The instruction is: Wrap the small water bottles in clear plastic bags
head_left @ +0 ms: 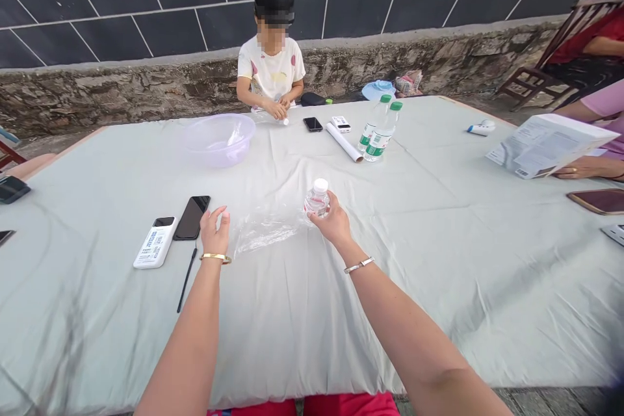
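Pale green cloth (439, 312) covered the table in the head view. Near its middle, the right hand (335, 222) had closed around the side of a small clear bottle (316, 203), thumb on the near side. The bottle stood nearly upright, its white cap (320, 185) on; whether its base touched the cloth could not be told. Clear plastic (270, 231) lay crumpled between the hands, reaching close to the bottle. The left hand (215, 231) was loosely open, fingers slightly bent and pointing away from the wearer, with nothing in its hold. A gold bracelet (215, 258) circled the left wrist, a silver bracelet (359, 265) the right.

Just left of the left hand lay a black phone (192, 218), with a white power bank (155, 244) beside it and a thin black stick (186, 281) nearer the wearer.

Farther off stood a lilac basin (214, 153). Across the table sat a person in a white shirt (271, 75), hands close together near a small white cap. To that person's left were a second phone (312, 124), a white device (341, 123), a paper roll (344, 142) and two green-capped bottles (380, 138) side by side. At the right edge, a person with a pink sleeve (602, 104) had a hand at a white box (550, 143). Dark tiles (351, 16) lined the wall above rough stone (160, 94).
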The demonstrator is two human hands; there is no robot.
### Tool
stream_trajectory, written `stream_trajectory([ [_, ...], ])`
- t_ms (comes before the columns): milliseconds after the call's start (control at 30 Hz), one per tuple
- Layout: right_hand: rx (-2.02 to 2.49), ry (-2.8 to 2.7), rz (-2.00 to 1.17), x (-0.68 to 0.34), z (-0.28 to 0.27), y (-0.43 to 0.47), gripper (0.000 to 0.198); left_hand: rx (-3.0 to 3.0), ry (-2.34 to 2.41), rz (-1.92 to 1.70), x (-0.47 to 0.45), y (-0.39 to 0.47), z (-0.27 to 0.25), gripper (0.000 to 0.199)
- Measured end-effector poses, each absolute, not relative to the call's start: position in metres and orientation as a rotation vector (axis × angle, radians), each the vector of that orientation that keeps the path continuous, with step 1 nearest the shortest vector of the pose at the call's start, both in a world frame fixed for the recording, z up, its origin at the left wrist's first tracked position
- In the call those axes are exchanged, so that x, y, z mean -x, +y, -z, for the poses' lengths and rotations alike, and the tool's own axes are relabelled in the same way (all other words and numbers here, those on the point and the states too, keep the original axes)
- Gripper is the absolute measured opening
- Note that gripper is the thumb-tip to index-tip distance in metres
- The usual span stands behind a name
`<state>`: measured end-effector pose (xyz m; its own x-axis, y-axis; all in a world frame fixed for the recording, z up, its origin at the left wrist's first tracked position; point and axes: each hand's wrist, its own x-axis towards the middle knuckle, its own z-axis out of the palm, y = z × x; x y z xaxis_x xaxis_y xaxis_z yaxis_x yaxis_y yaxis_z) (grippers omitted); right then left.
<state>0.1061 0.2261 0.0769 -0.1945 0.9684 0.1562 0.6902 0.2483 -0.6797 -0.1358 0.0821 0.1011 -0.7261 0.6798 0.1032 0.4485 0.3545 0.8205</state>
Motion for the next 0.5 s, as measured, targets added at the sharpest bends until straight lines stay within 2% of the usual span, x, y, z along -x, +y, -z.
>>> stream_trajectory([
  [67, 1.496, -1.958, -0.644, -0.107, -0.077, 0.226, 0.069, -1.286, 2.254, -1.005, 0.139, 0.094, -0.094, 0.055],
  [133, 1.492, -1.940, -0.658, -0.108, -0.077, 0.226, 0.069, -1.445, 2.171, -0.620, 0.136, 0.096, -0.080, 0.085],
  [167, 1.490, -1.925, -0.671, -0.108, -0.077, 0.226, 0.069, -1.469, 2.184, -0.463, 0.133, 0.095, -0.072, 0.092],
  [200, 1.489, -1.905, -0.689, -0.109, -0.077, 0.226, 0.070, -1.473, 2.234, -0.358, 0.130, 0.092, -0.064, 0.088],
  [300, 1.480, -1.823, -0.765, -0.112, -0.078, 0.226, 0.072, -1.488, 2.377, -0.282, 0.125, 0.080, -0.050, 0.037],
  [333, 1.479, -1.793, -0.783, -0.113, -0.078, 0.227, 0.072, -1.490, 2.398, -0.284, 0.126, 0.075, -0.050, 0.028],
  [500, 1.535, -1.686, -0.756, -0.119, -0.081, 0.231, 0.075, -1.428, 2.364, -0.190, 0.145, 0.041, -0.075, 0.026],
])
